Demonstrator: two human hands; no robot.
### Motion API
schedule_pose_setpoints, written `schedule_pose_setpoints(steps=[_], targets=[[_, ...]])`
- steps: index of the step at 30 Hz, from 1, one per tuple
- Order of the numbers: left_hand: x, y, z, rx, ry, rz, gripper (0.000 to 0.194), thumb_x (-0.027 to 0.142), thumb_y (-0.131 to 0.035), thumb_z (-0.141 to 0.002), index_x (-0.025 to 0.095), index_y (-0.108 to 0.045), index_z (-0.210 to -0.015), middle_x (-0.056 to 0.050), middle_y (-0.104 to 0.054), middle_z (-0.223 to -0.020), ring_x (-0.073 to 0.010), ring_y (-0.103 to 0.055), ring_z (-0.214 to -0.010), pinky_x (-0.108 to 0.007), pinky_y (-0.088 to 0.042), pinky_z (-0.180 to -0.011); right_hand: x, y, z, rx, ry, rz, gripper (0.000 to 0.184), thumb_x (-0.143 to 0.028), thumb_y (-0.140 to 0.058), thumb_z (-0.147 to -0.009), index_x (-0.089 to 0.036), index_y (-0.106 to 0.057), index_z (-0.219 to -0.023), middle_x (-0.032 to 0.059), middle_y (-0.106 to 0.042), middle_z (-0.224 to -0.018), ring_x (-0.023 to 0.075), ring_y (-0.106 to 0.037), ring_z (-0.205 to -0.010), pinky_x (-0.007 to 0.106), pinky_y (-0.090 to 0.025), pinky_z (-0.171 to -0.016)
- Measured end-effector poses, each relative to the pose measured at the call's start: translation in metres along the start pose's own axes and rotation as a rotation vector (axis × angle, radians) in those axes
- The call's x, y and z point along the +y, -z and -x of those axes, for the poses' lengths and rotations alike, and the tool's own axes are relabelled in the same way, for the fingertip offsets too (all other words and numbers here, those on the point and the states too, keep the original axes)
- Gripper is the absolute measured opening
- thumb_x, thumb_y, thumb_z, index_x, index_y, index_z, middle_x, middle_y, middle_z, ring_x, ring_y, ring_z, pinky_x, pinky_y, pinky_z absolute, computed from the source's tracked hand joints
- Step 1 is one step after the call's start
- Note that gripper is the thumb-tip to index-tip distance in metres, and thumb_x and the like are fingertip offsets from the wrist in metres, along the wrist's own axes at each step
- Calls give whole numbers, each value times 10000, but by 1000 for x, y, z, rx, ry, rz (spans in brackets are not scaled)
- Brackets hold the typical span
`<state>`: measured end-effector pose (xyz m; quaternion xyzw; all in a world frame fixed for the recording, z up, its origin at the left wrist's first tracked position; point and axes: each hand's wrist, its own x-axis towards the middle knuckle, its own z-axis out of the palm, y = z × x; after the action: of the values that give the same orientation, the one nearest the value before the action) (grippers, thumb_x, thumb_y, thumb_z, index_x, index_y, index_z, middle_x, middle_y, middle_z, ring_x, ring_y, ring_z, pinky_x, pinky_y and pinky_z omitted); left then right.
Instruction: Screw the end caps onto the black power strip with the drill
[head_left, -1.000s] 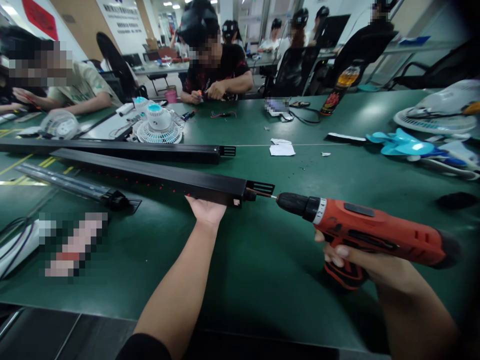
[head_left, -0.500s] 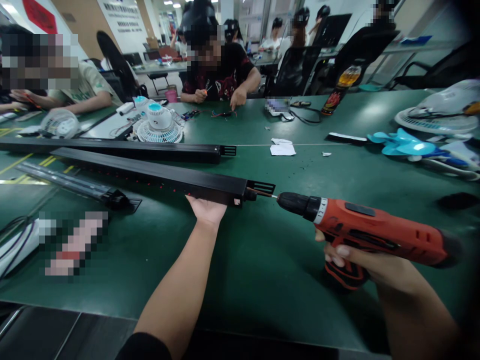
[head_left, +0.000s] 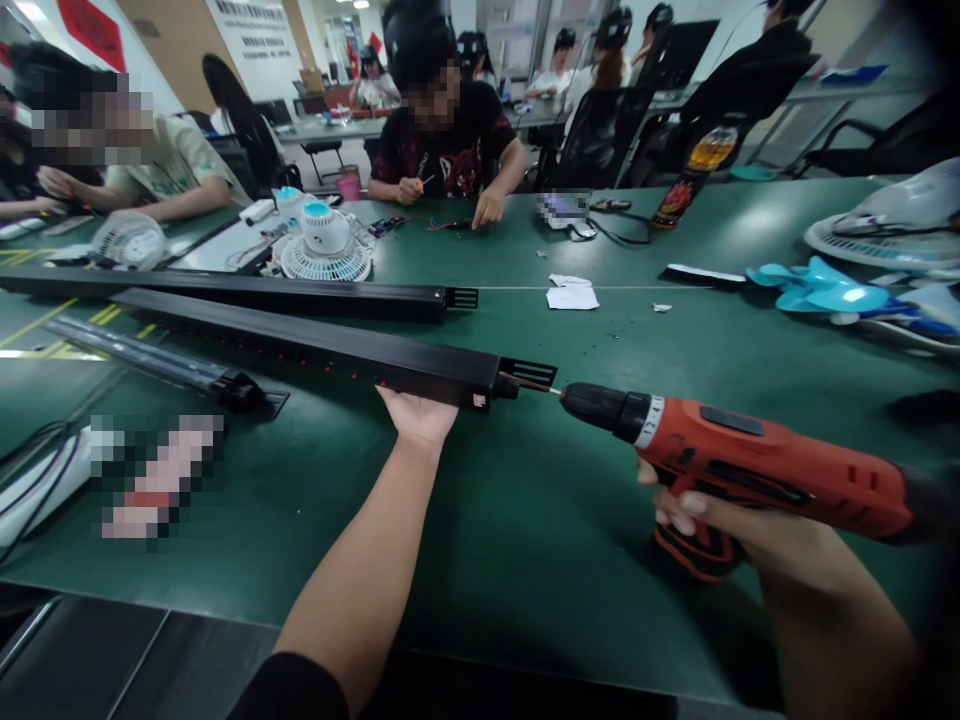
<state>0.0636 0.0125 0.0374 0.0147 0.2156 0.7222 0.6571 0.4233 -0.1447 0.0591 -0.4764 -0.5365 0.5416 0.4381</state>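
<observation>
A long black bar-shaped housing (head_left: 337,345) with small red dots along its near side stretches from the left toward the middle. My left hand (head_left: 420,412) grips its right end from below, the fingers hidden under and behind it. From that end stick out a slotted black bracket (head_left: 534,370) and a short black fitting (head_left: 508,386). My right hand (head_left: 694,508) is wrapped round the handle of a red cordless drill (head_left: 765,455). The drill's thin bit (head_left: 553,391) points left at the end of the housing; whether its tip touches anything I cannot make out.
Behind lies a second black housing (head_left: 300,290). A clear-wrapped part (head_left: 161,355) rests on the left of the green table (head_left: 525,580). White fans (head_left: 324,245), paper (head_left: 571,293), blue fan blades (head_left: 817,285) and a bottle (head_left: 694,175) are around. Across the table a person (head_left: 457,150) handles small parts.
The view has shifted slightly, so most things appear a little farther right. Both hands keep their holds, and the drill stays lined up with the housing's end.
</observation>
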Motion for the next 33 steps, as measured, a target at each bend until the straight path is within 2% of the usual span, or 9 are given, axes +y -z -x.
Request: schedule_pose_setpoints(steps=[5,9,12,15,20,25,30,33], targets=[[0,5,-2,-46,8,-36,785,830,-345,-1210,292,-840,-1499,-194,-850,-1571,-473,-628,-1759,-741,-590,-1397,-5,-15,4,126,0,-56,354,-558,-1116,-983,-302,-951,-1165,31,-861,-869,160,-704,-609,283,-722,-655],[1,2,0,-15,7,-9,772,798,-327,-1231,295,-825,-1540,-179,-848,-1582,-451,-633,-1763,-708,-575,-1426,-8,-12,1,70,-1,-38,370,-562,-1106,-991,-270,-949,-1157,42,-853,-843,168,-711,-607,278,-711,-624],[2,-5,4,33,43,-7,846,832,-266,-1240,278,-813,-1570,-188,-827,-1639,-441,-636,-1768,-688,-569,-1440,-5,-2,-2,-7,-4,8,367,-554,-1098,-999,-254,-959,-1159,37,-832,-786,183,-724,-586,322,-760,-661],[2,-9,7,35,32,-1,897,838,-206,-1251,268,-794,-1616,-184,-818,-1672,-425,-666,-1744,-674,-535,-1478,0,5,-3,18,-14,-2,361,-542,-1102,-997,-262,-957,-1173,41,-850,-811,189,-750,-604,319,-772,-679],[1,-6,5,25,25,9,871,829,-245,-1252,276,-774,-1668,-184,-796,-1714,-435,-672,-1738,-684,-549,-1467,4,8,-4,2,-23,9,365,-531,-1095,-998,-252,-951,-1186,72,-889,-895,210,-766,-606,371,-793,-679],[1,-1,1,13,26,19,863,841,-272,-1243,281,-776,-1665,-177,-779,-1746,-433,-645,-1768,-673,-564,-1456,3,7,-3,-16,-11,10,342,-542,-1083,-1016,-272,-959,-1185,51,-847,-806,209,-762,-609,346,-777,-660],[1,-1,1,4,16,22,806,806,-313,-1243,286,-792,-1629,-169,-801,-1711,-438,-606,-1808,-692,-540,-1475,1,3,-2,31,-5,15,367,-566,-1096,-995,-268,-963,-1165,58,-851,-815,220,-774,-616,332,-761,-614],[0,2,0,-34,7,21,772,789,-358,-1236,286,-788,-1632,-170,-789,-1725,-440,-618,-1798,-673,-580,-1446,-4,-2,-4,-8,2,24,343,-555,-1082,-1014,-261,-968,-1148,60,-845,-784,218,-778,-610,316,-754,-607]])
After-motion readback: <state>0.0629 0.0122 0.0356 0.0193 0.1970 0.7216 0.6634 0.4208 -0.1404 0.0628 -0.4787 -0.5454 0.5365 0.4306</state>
